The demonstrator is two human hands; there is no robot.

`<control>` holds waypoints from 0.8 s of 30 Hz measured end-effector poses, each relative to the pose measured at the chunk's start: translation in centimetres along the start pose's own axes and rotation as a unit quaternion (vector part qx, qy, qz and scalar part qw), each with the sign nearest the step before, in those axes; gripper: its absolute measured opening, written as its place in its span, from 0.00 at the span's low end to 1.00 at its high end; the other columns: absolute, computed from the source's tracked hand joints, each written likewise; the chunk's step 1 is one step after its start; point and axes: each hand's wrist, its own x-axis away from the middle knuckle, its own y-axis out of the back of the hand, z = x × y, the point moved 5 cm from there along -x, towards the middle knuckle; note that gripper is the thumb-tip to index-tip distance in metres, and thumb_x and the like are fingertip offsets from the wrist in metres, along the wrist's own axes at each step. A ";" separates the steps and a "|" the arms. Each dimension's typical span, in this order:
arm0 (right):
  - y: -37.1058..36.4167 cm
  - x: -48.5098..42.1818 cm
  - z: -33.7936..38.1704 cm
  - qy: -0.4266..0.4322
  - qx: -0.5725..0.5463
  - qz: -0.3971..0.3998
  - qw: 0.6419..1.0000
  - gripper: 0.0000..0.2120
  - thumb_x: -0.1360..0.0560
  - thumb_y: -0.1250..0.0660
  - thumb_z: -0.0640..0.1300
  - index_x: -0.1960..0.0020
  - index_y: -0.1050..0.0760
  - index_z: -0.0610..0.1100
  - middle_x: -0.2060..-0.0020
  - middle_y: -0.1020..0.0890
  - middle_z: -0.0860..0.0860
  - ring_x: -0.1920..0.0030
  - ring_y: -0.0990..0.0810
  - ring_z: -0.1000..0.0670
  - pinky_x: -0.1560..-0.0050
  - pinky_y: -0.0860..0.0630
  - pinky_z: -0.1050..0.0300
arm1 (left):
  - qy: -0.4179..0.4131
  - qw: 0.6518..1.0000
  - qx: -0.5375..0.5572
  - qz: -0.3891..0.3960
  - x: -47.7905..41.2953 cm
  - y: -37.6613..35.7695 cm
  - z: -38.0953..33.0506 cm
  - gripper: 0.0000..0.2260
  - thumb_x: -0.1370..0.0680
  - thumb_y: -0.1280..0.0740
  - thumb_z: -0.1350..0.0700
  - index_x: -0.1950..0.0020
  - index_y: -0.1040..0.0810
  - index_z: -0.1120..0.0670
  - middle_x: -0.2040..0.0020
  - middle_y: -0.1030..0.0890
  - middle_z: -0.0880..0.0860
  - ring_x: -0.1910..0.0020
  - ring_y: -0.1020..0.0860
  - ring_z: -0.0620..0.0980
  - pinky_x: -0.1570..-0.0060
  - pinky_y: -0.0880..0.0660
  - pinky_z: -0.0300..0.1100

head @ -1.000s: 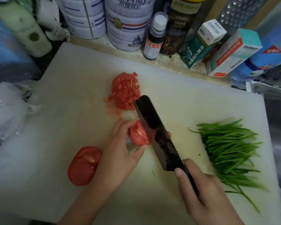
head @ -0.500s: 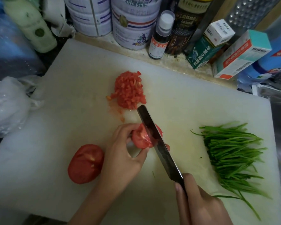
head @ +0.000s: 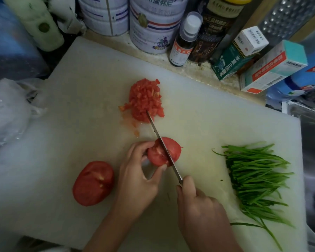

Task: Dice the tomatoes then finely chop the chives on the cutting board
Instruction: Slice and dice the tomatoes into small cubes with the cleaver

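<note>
White cutting board [head: 80, 106] holds diced tomato [head: 145, 99] at its far side and uncut chives [head: 256, 179] aside on the right, while the left hand [head: 136, 180] pinches a tomato piece [head: 156, 155] steady under the knife [head: 155, 128] gripped by the right hand [head: 198, 210].

Left hand [head: 139, 176] curled in a pinch, right hand [head: 198, 206] clenched
</note>
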 end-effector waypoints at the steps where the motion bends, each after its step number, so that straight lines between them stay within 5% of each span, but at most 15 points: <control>1: 0.0 -0.2 -0.1 0.006 0.001 0.003 1.000 0.16 0.18 0.58 0.50 0.59 0.38 0.45 0.83 0.32 0.47 0.87 0.32 0.46 0.78 0.51 0.62 | 0.005 1.000 0.001 0.003 0.0 0.0 0.0 0.27 0.32 0.22 0.65 0.45 0.28 0.39 0.46 0.23 0.39 0.47 0.23 0.30 0.49 0.30 0.22; 3: 0.3 -0.8 0.0 0.007 0.018 0.026 0.999 0.08 0.23 0.45 0.46 0.60 0.39 0.46 0.85 0.32 0.47 0.87 0.32 0.47 0.77 0.53 0.61 | 0.009 1.000 -0.001 0.004 -0.1 0.0 0.1 0.29 0.33 0.22 0.68 0.45 0.29 0.39 0.46 0.24 0.40 0.48 0.23 0.29 0.49 0.30 0.22; 6: -0.5 -0.4 -0.4 -0.001 0.027 0.103 0.994 0.14 0.37 0.31 0.46 0.60 0.36 0.46 0.85 0.32 0.48 0.87 0.32 0.48 0.80 0.52 0.59 | 0.013 1.000 -0.003 0.001 0.0 -0.1 0.2 0.30 0.33 0.22 0.68 0.46 0.29 0.38 0.46 0.23 0.40 0.48 0.23 0.30 0.49 0.30 0.22; 8: -0.5 1.1 -1.0 -0.003 0.014 0.118 0.993 0.16 0.37 0.27 0.46 0.56 0.31 0.43 0.85 0.31 0.47 0.87 0.31 0.47 0.86 0.48 0.59 | 0.015 1.000 0.002 0.000 0.1 -0.2 0.2 0.30 0.33 0.22 0.68 0.46 0.29 0.39 0.46 0.24 0.40 0.48 0.23 0.30 0.49 0.30 0.23; 10: 0.1 3.1 -1.8 -0.022 -0.011 0.123 0.992 0.13 0.22 0.41 0.52 0.51 0.32 0.42 0.86 0.31 0.47 0.88 0.32 0.48 0.87 0.44 0.65 | 0.014 1.000 0.007 0.002 0.1 -0.1 0.3 0.30 0.32 0.23 0.69 0.46 0.29 0.39 0.45 0.25 0.40 0.47 0.23 0.30 0.48 0.30 0.23; 12: 0.2 4.5 -2.7 -0.045 -0.026 0.144 0.988 0.19 0.18 0.57 0.52 0.52 0.34 0.42 0.87 0.32 0.47 0.89 0.34 0.52 0.86 0.43 0.68 | 0.009 1.000 0.008 0.008 0.1 -0.2 0.4 0.30 0.32 0.23 0.69 0.44 0.29 0.39 0.44 0.25 0.40 0.46 0.23 0.31 0.46 0.30 0.23; 17: -0.9 1.8 -2.4 -0.019 0.023 0.133 0.991 0.08 0.27 0.38 0.46 0.51 0.35 0.45 0.80 0.26 0.47 0.79 0.24 0.49 0.76 0.46 0.58 | -0.020 1.000 -0.005 0.005 0.3 -0.3 0.2 0.30 0.32 0.24 0.71 0.44 0.30 0.42 0.44 0.26 0.41 0.45 0.25 0.32 0.45 0.31 0.23; 19: -0.6 0.1 -1.7 0.014 -0.027 0.119 0.992 0.04 0.20 0.45 0.44 0.47 0.37 0.46 0.71 0.21 0.46 0.68 0.20 0.42 0.70 0.41 0.55 | -0.032 0.999 -0.021 0.008 0.4 -0.4 0.1 0.27 0.32 0.25 0.71 0.43 0.28 0.47 0.44 0.27 0.42 0.45 0.25 0.33 0.46 0.31 0.24; 24: -0.1 2.0 -2.6 -0.034 -0.092 0.161 0.982 0.15 0.18 0.54 0.51 0.36 0.41 0.46 0.56 0.19 0.44 0.52 0.21 0.40 0.61 0.39 0.54 | -0.032 0.997 -0.075 0.011 0.7 -0.5 0.3 0.26 0.32 0.24 0.70 0.41 0.28 0.51 0.44 0.28 0.40 0.44 0.26 0.37 0.46 0.30 0.25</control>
